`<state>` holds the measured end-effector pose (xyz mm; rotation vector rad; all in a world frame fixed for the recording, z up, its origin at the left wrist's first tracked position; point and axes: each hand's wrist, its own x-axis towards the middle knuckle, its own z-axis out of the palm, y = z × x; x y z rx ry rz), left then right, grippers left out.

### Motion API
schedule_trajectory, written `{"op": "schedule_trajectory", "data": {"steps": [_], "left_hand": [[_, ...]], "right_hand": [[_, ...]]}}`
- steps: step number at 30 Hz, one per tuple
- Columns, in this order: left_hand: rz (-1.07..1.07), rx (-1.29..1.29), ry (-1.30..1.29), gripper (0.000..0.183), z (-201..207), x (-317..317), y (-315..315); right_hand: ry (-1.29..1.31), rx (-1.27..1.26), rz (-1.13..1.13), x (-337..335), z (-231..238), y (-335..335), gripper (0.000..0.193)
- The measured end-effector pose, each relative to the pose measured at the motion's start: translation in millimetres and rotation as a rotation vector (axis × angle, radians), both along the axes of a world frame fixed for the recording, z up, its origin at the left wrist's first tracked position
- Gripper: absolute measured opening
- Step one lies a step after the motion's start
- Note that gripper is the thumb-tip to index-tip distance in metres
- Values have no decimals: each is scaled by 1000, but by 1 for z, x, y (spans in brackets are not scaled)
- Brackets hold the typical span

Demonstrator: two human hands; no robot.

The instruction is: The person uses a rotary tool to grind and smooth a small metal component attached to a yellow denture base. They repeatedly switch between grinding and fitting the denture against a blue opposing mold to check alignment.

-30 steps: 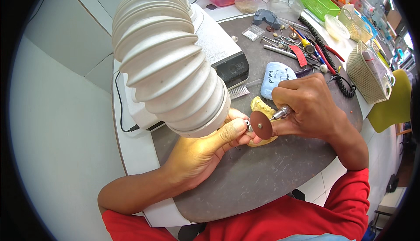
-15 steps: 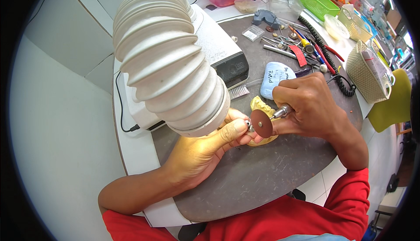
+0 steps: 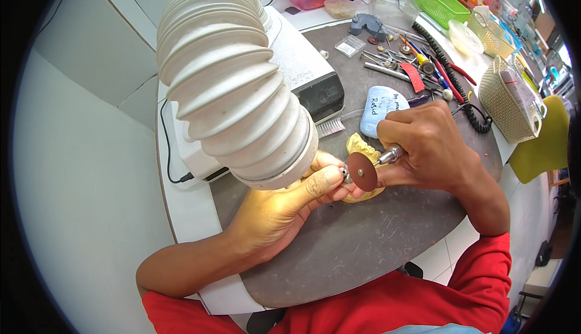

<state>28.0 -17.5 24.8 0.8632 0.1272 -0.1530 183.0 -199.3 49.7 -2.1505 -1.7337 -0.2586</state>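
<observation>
Between the thumb and fingers of my left hand [image 3: 284, 210] is a small shiny metal piece [image 3: 346, 176], mostly covered by the fingertips. My right hand [image 3: 430, 143] is closed around a metal rotary handpiece [image 3: 391, 154] fitted with a round brown cutting disc [image 3: 365, 173]. The disc's left edge is right at the metal piece; whether they touch, I cannot tell. Fingers of both hands come close together below the disc. Behind the disc, a yellow dental cast [image 3: 360, 144] lies on the dark bench top, partly hidden by the hands.
A ribbed white suction hose [image 3: 242, 85] arches over my left hand from a white box-shaped machine [image 3: 290, 37]. Past the cast lie a pale blue block with handwriting [image 3: 380, 113] and a brush [image 3: 331, 127]. Several tools, a coiled black cord [image 3: 451, 67] and baskets [image 3: 508, 101] crowd the far right.
Almost nothing differs. The disc and metal piece stay together, with at most a very slight shift of the fingers.
</observation>
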Motion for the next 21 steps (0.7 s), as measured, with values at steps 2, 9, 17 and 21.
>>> {"op": "schedule_trajectory", "data": {"steps": [2, 9, 17, 21], "left_hand": [[5, 2, 7, 10, 0, 0, 0], [7, 10, 10, 11, 0, 0, -1], [17, 11, 21, 13, 2, 1, -2], [9, 25, 23, 12, 1, 0, -1]], "right_hand": [[4, -5, 2, -1, 0, 1, 63], [15, 5, 0, 0, 0, 0, 64], [-14, 2, 3, -1, 0, 0, 64], [-7, 2, 3, -1, 1, 0, 64]]}}
